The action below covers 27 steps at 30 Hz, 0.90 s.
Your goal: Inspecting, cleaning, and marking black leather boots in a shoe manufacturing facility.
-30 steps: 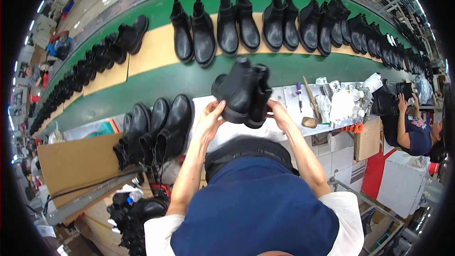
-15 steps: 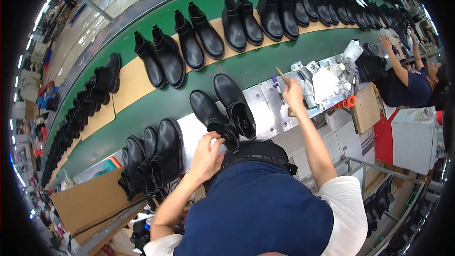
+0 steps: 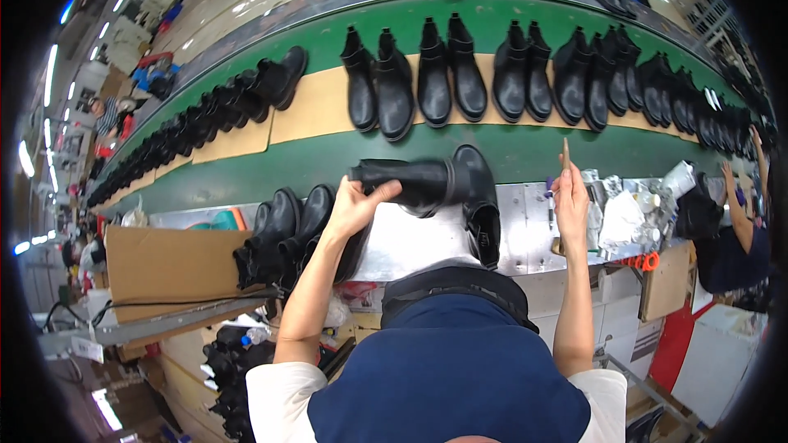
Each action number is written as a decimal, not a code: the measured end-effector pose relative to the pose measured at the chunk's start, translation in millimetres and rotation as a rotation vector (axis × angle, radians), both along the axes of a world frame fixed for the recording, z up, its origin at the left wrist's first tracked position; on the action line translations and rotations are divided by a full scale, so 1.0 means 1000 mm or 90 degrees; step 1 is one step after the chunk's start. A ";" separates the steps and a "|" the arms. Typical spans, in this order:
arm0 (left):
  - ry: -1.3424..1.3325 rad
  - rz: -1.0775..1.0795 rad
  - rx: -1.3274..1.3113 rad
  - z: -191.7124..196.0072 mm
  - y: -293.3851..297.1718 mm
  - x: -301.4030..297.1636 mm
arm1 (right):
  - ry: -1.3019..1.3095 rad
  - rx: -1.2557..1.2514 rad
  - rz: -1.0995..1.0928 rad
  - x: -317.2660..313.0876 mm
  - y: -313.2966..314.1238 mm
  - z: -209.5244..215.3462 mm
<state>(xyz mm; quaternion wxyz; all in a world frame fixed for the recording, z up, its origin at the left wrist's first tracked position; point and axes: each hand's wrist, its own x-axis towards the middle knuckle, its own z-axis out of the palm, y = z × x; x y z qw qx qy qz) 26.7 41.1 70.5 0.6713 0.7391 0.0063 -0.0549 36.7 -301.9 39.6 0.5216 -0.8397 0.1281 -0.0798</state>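
My left hand (image 3: 357,207) is closed on one end of a black ankle boot (image 3: 410,182), holding it sideways above the metal worktop. Motion blurs this boot. Its toe end reaches toward a second black boot (image 3: 474,176), which stands upright just right of it, toe pointing away from me. Further right, my right hand (image 3: 572,201) is closed around a slim tan stick-like tool (image 3: 565,154), its tip pointing up and away. The tool's lower part is hidden by my fingers, so its exact kind cannot be told.
Behind the metal worktop (image 3: 517,213) runs a green conveyor belt (image 3: 320,152) bearing rows of black boots (image 3: 392,94). More boots (image 3: 283,213) stand left beside a cardboard sheet (image 3: 172,267). Crumpled white material and small bottles (image 3: 628,217) lie right. Another person (image 3: 735,238) works far right.
My left hand has taken hold of the left boot, lifted it and turned it sideways. The tool in my right hand now points more upright. My view has turned and shifted.
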 end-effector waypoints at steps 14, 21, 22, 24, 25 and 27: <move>0.051 0.338 -0.329 -0.028 0.010 -0.022 | 0.040 0.013 0.537 0.011 0.166 0.026; 0.074 0.324 -0.304 -0.028 -0.002 -0.027 | 0.031 -0.109 0.541 0.027 0.171 0.035; 0.107 0.303 -0.311 -0.023 -0.004 -0.027 | 0.042 -0.132 0.551 0.028 0.169 0.040; 0.142 0.281 -0.320 -0.025 -0.006 -0.027 | 0.057 -0.154 0.551 0.032 0.166 0.041; 0.115 0.256 -0.328 -0.031 -0.005 -0.028 | 0.067 -0.175 0.554 0.033 0.164 0.043; 0.090 0.229 -0.336 -0.035 -0.006 -0.029 | 0.081 -0.184 0.542 0.034 0.164 0.047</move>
